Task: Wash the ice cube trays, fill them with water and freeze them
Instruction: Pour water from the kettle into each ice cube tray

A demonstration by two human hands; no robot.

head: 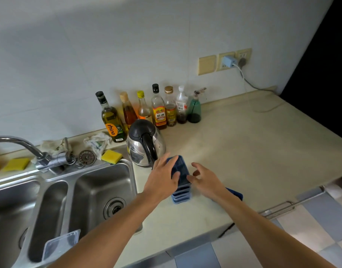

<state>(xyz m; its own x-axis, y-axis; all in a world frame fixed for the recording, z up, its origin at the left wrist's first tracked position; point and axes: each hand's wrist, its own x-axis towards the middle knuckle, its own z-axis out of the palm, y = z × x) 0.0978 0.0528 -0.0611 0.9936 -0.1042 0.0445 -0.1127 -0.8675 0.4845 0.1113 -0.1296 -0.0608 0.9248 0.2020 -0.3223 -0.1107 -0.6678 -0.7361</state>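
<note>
The left hand's fingers (pixel 166 161) lie almost straight along the far left edge of the top tray, and its thumb (pixel 176 176) rests on the tray's upper face; nothing is clamped yet. On the right hand (pixel 206 180) the fingers are spread and loosely curled. They hold nothing, and the thumb tip is just beside, perhaps touching, the right side of the stack. The left hand (pixel 162 176) covers part of the top tray, so I cannot tell how firmly it bears down.

The stack of ice cube trays (pixel 181 196) stands on the counter (pixel 243 151), just near of the kettle (pixel 145 146) and right of the sink (pixel 100 186). A flat blue piece (pixel 237 194) lies partly hidden under the right forearm; what it is I cannot tell.

The step in hand looks like taking up the trays for washing. To do it well:
- Close both hands on opposite long sides, low enough to catch the bottom tray. That way the stack lifts as one and does not slide apart.
- Keep it level and lift straight up before swinging left. The kettle's handle is close on the far side and could be knocked.
- Carry it over the sink rim and set it in the right basin, below the tap (pixel 21 144). The sponge (pixel 112 156) is within reach there.
</note>
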